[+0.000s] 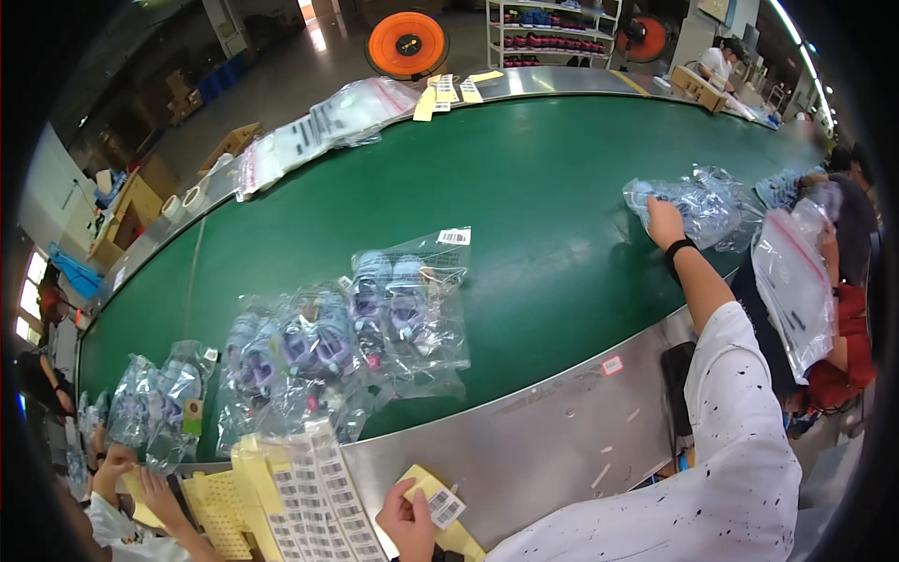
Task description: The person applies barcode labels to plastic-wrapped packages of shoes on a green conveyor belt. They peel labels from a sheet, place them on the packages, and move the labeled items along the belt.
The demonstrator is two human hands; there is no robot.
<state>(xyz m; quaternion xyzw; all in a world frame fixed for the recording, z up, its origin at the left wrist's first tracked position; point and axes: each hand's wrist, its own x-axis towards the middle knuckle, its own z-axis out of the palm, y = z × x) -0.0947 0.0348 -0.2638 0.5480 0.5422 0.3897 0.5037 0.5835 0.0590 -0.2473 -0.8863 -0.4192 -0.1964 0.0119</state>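
My right hand (665, 223) reaches far right across the green belt, its fingers closed on the near end of a clear plastic bag of light blue shoes (700, 208). Low in the middle, my left hand (409, 521) pinches a yellow label sheet (426, 481) that carries a white barcode sticker (445, 507). To the left of it, long strips of barcode stickers (323, 487) lie on the metal edge. Several bagged pairs of blue and lilac shoes (375, 295) rest on the belt left of centre; the closest has a barcode sticker (455, 237) at its top corner.
A co-worker's hands (154, 492) work at lower left beside more bagged shoes (178, 389). Someone at right holds clear bags (791, 290). A stack of plastic bags (318, 131) and yellow label sheets (435, 96) lie along the far edge. An orange fan (406, 45) stands beyond.
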